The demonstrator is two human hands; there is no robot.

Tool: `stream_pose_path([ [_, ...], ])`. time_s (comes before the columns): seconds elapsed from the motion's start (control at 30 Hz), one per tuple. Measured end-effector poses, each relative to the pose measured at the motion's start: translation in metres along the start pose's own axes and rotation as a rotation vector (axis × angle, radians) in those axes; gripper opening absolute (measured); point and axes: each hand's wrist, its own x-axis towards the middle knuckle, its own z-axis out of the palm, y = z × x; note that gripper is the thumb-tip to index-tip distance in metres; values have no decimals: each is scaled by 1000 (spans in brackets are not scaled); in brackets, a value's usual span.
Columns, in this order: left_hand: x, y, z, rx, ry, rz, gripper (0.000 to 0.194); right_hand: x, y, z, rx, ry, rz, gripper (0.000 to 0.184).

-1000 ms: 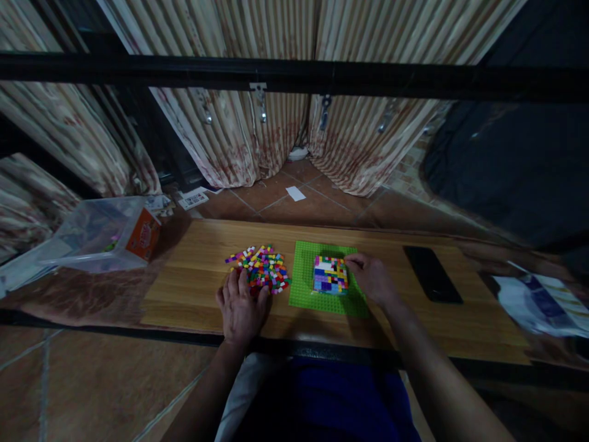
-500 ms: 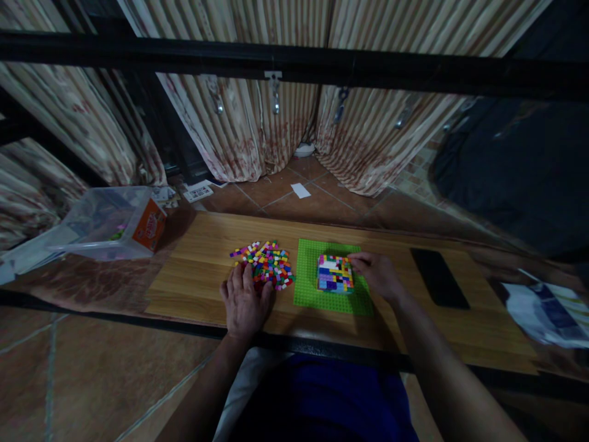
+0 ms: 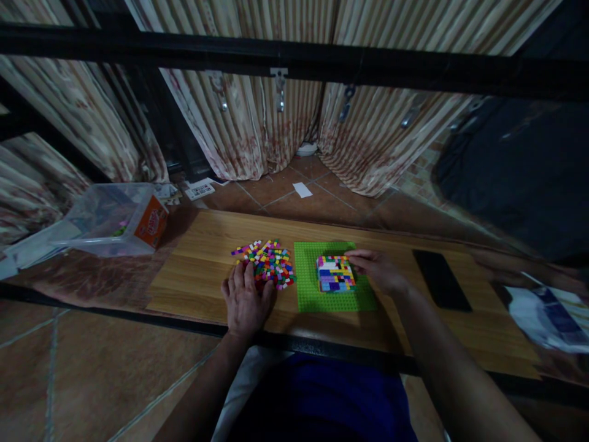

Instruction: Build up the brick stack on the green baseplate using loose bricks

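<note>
A pile of small colourful building bricks (image 3: 271, 261) lies on the wooden board. My left hand (image 3: 243, 301) rests palm down at the pile's near left edge, its fingers spread and their tips among the bricks. To the right of the pile lies a green studded baseplate (image 3: 306, 301). On it stands a low, multicoloured brick block (image 3: 335, 274), roughly square. My right hand (image 3: 377, 269) has thumb and forefinger pinched at the block's far right corner. Whatever is between those fingertips is too small to make out.
A black phone-like slab (image 3: 440, 279) lies on the wooden board (image 3: 184, 276), right of my right hand. A clear plastic bin (image 3: 110, 221) with an orange label stands at the left. Crumpled packaging (image 3: 547, 316) lies at the far right. Striped curtains (image 3: 257, 129) hang behind.
The green baseplate and its brick block have turned slightly counter-clockwise. My right hand stays at the block's far right corner, shifted a little. My left hand has hardly moved.
</note>
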Motion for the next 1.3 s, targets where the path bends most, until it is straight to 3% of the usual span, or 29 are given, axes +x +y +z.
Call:
stream_pose_path([
  [0.23, 2, -1, -5, -36, 27, -18, 62, 6, 5, -1, 61, -66, 49, 43],
  [0.33, -4, 7, -16, -77, 35, 60, 68, 8, 4, -2, 42, -106, 43, 45],
  [0.43, -17, 31, -20, -204, -95, 252, 67, 9, 3, -2, 31, -140, 29, 45],
  [0.53, -28, 62, -7, -362, -232, 371, 77, 9, 2, -3, 46, -168, 28, 43],
  [0.67, -23, 91, 26, -488, -322, 268, 97, 9, 1, -4, 47, -186, 35, 42],
  [0.77, -12, 99, 40, -501, -378, 209, 96, 10, 1, -5, 46, -189, 36, 41],
  [0.9, -4, 99, 40, -552, -431, 185, 90, 10, 1, -5, 79, -193, 31, 39],
  [1.3, 3, 95, 40, -642, -444, 175, 84, 11, 9, -3, 157, -158, 31, 38],
])
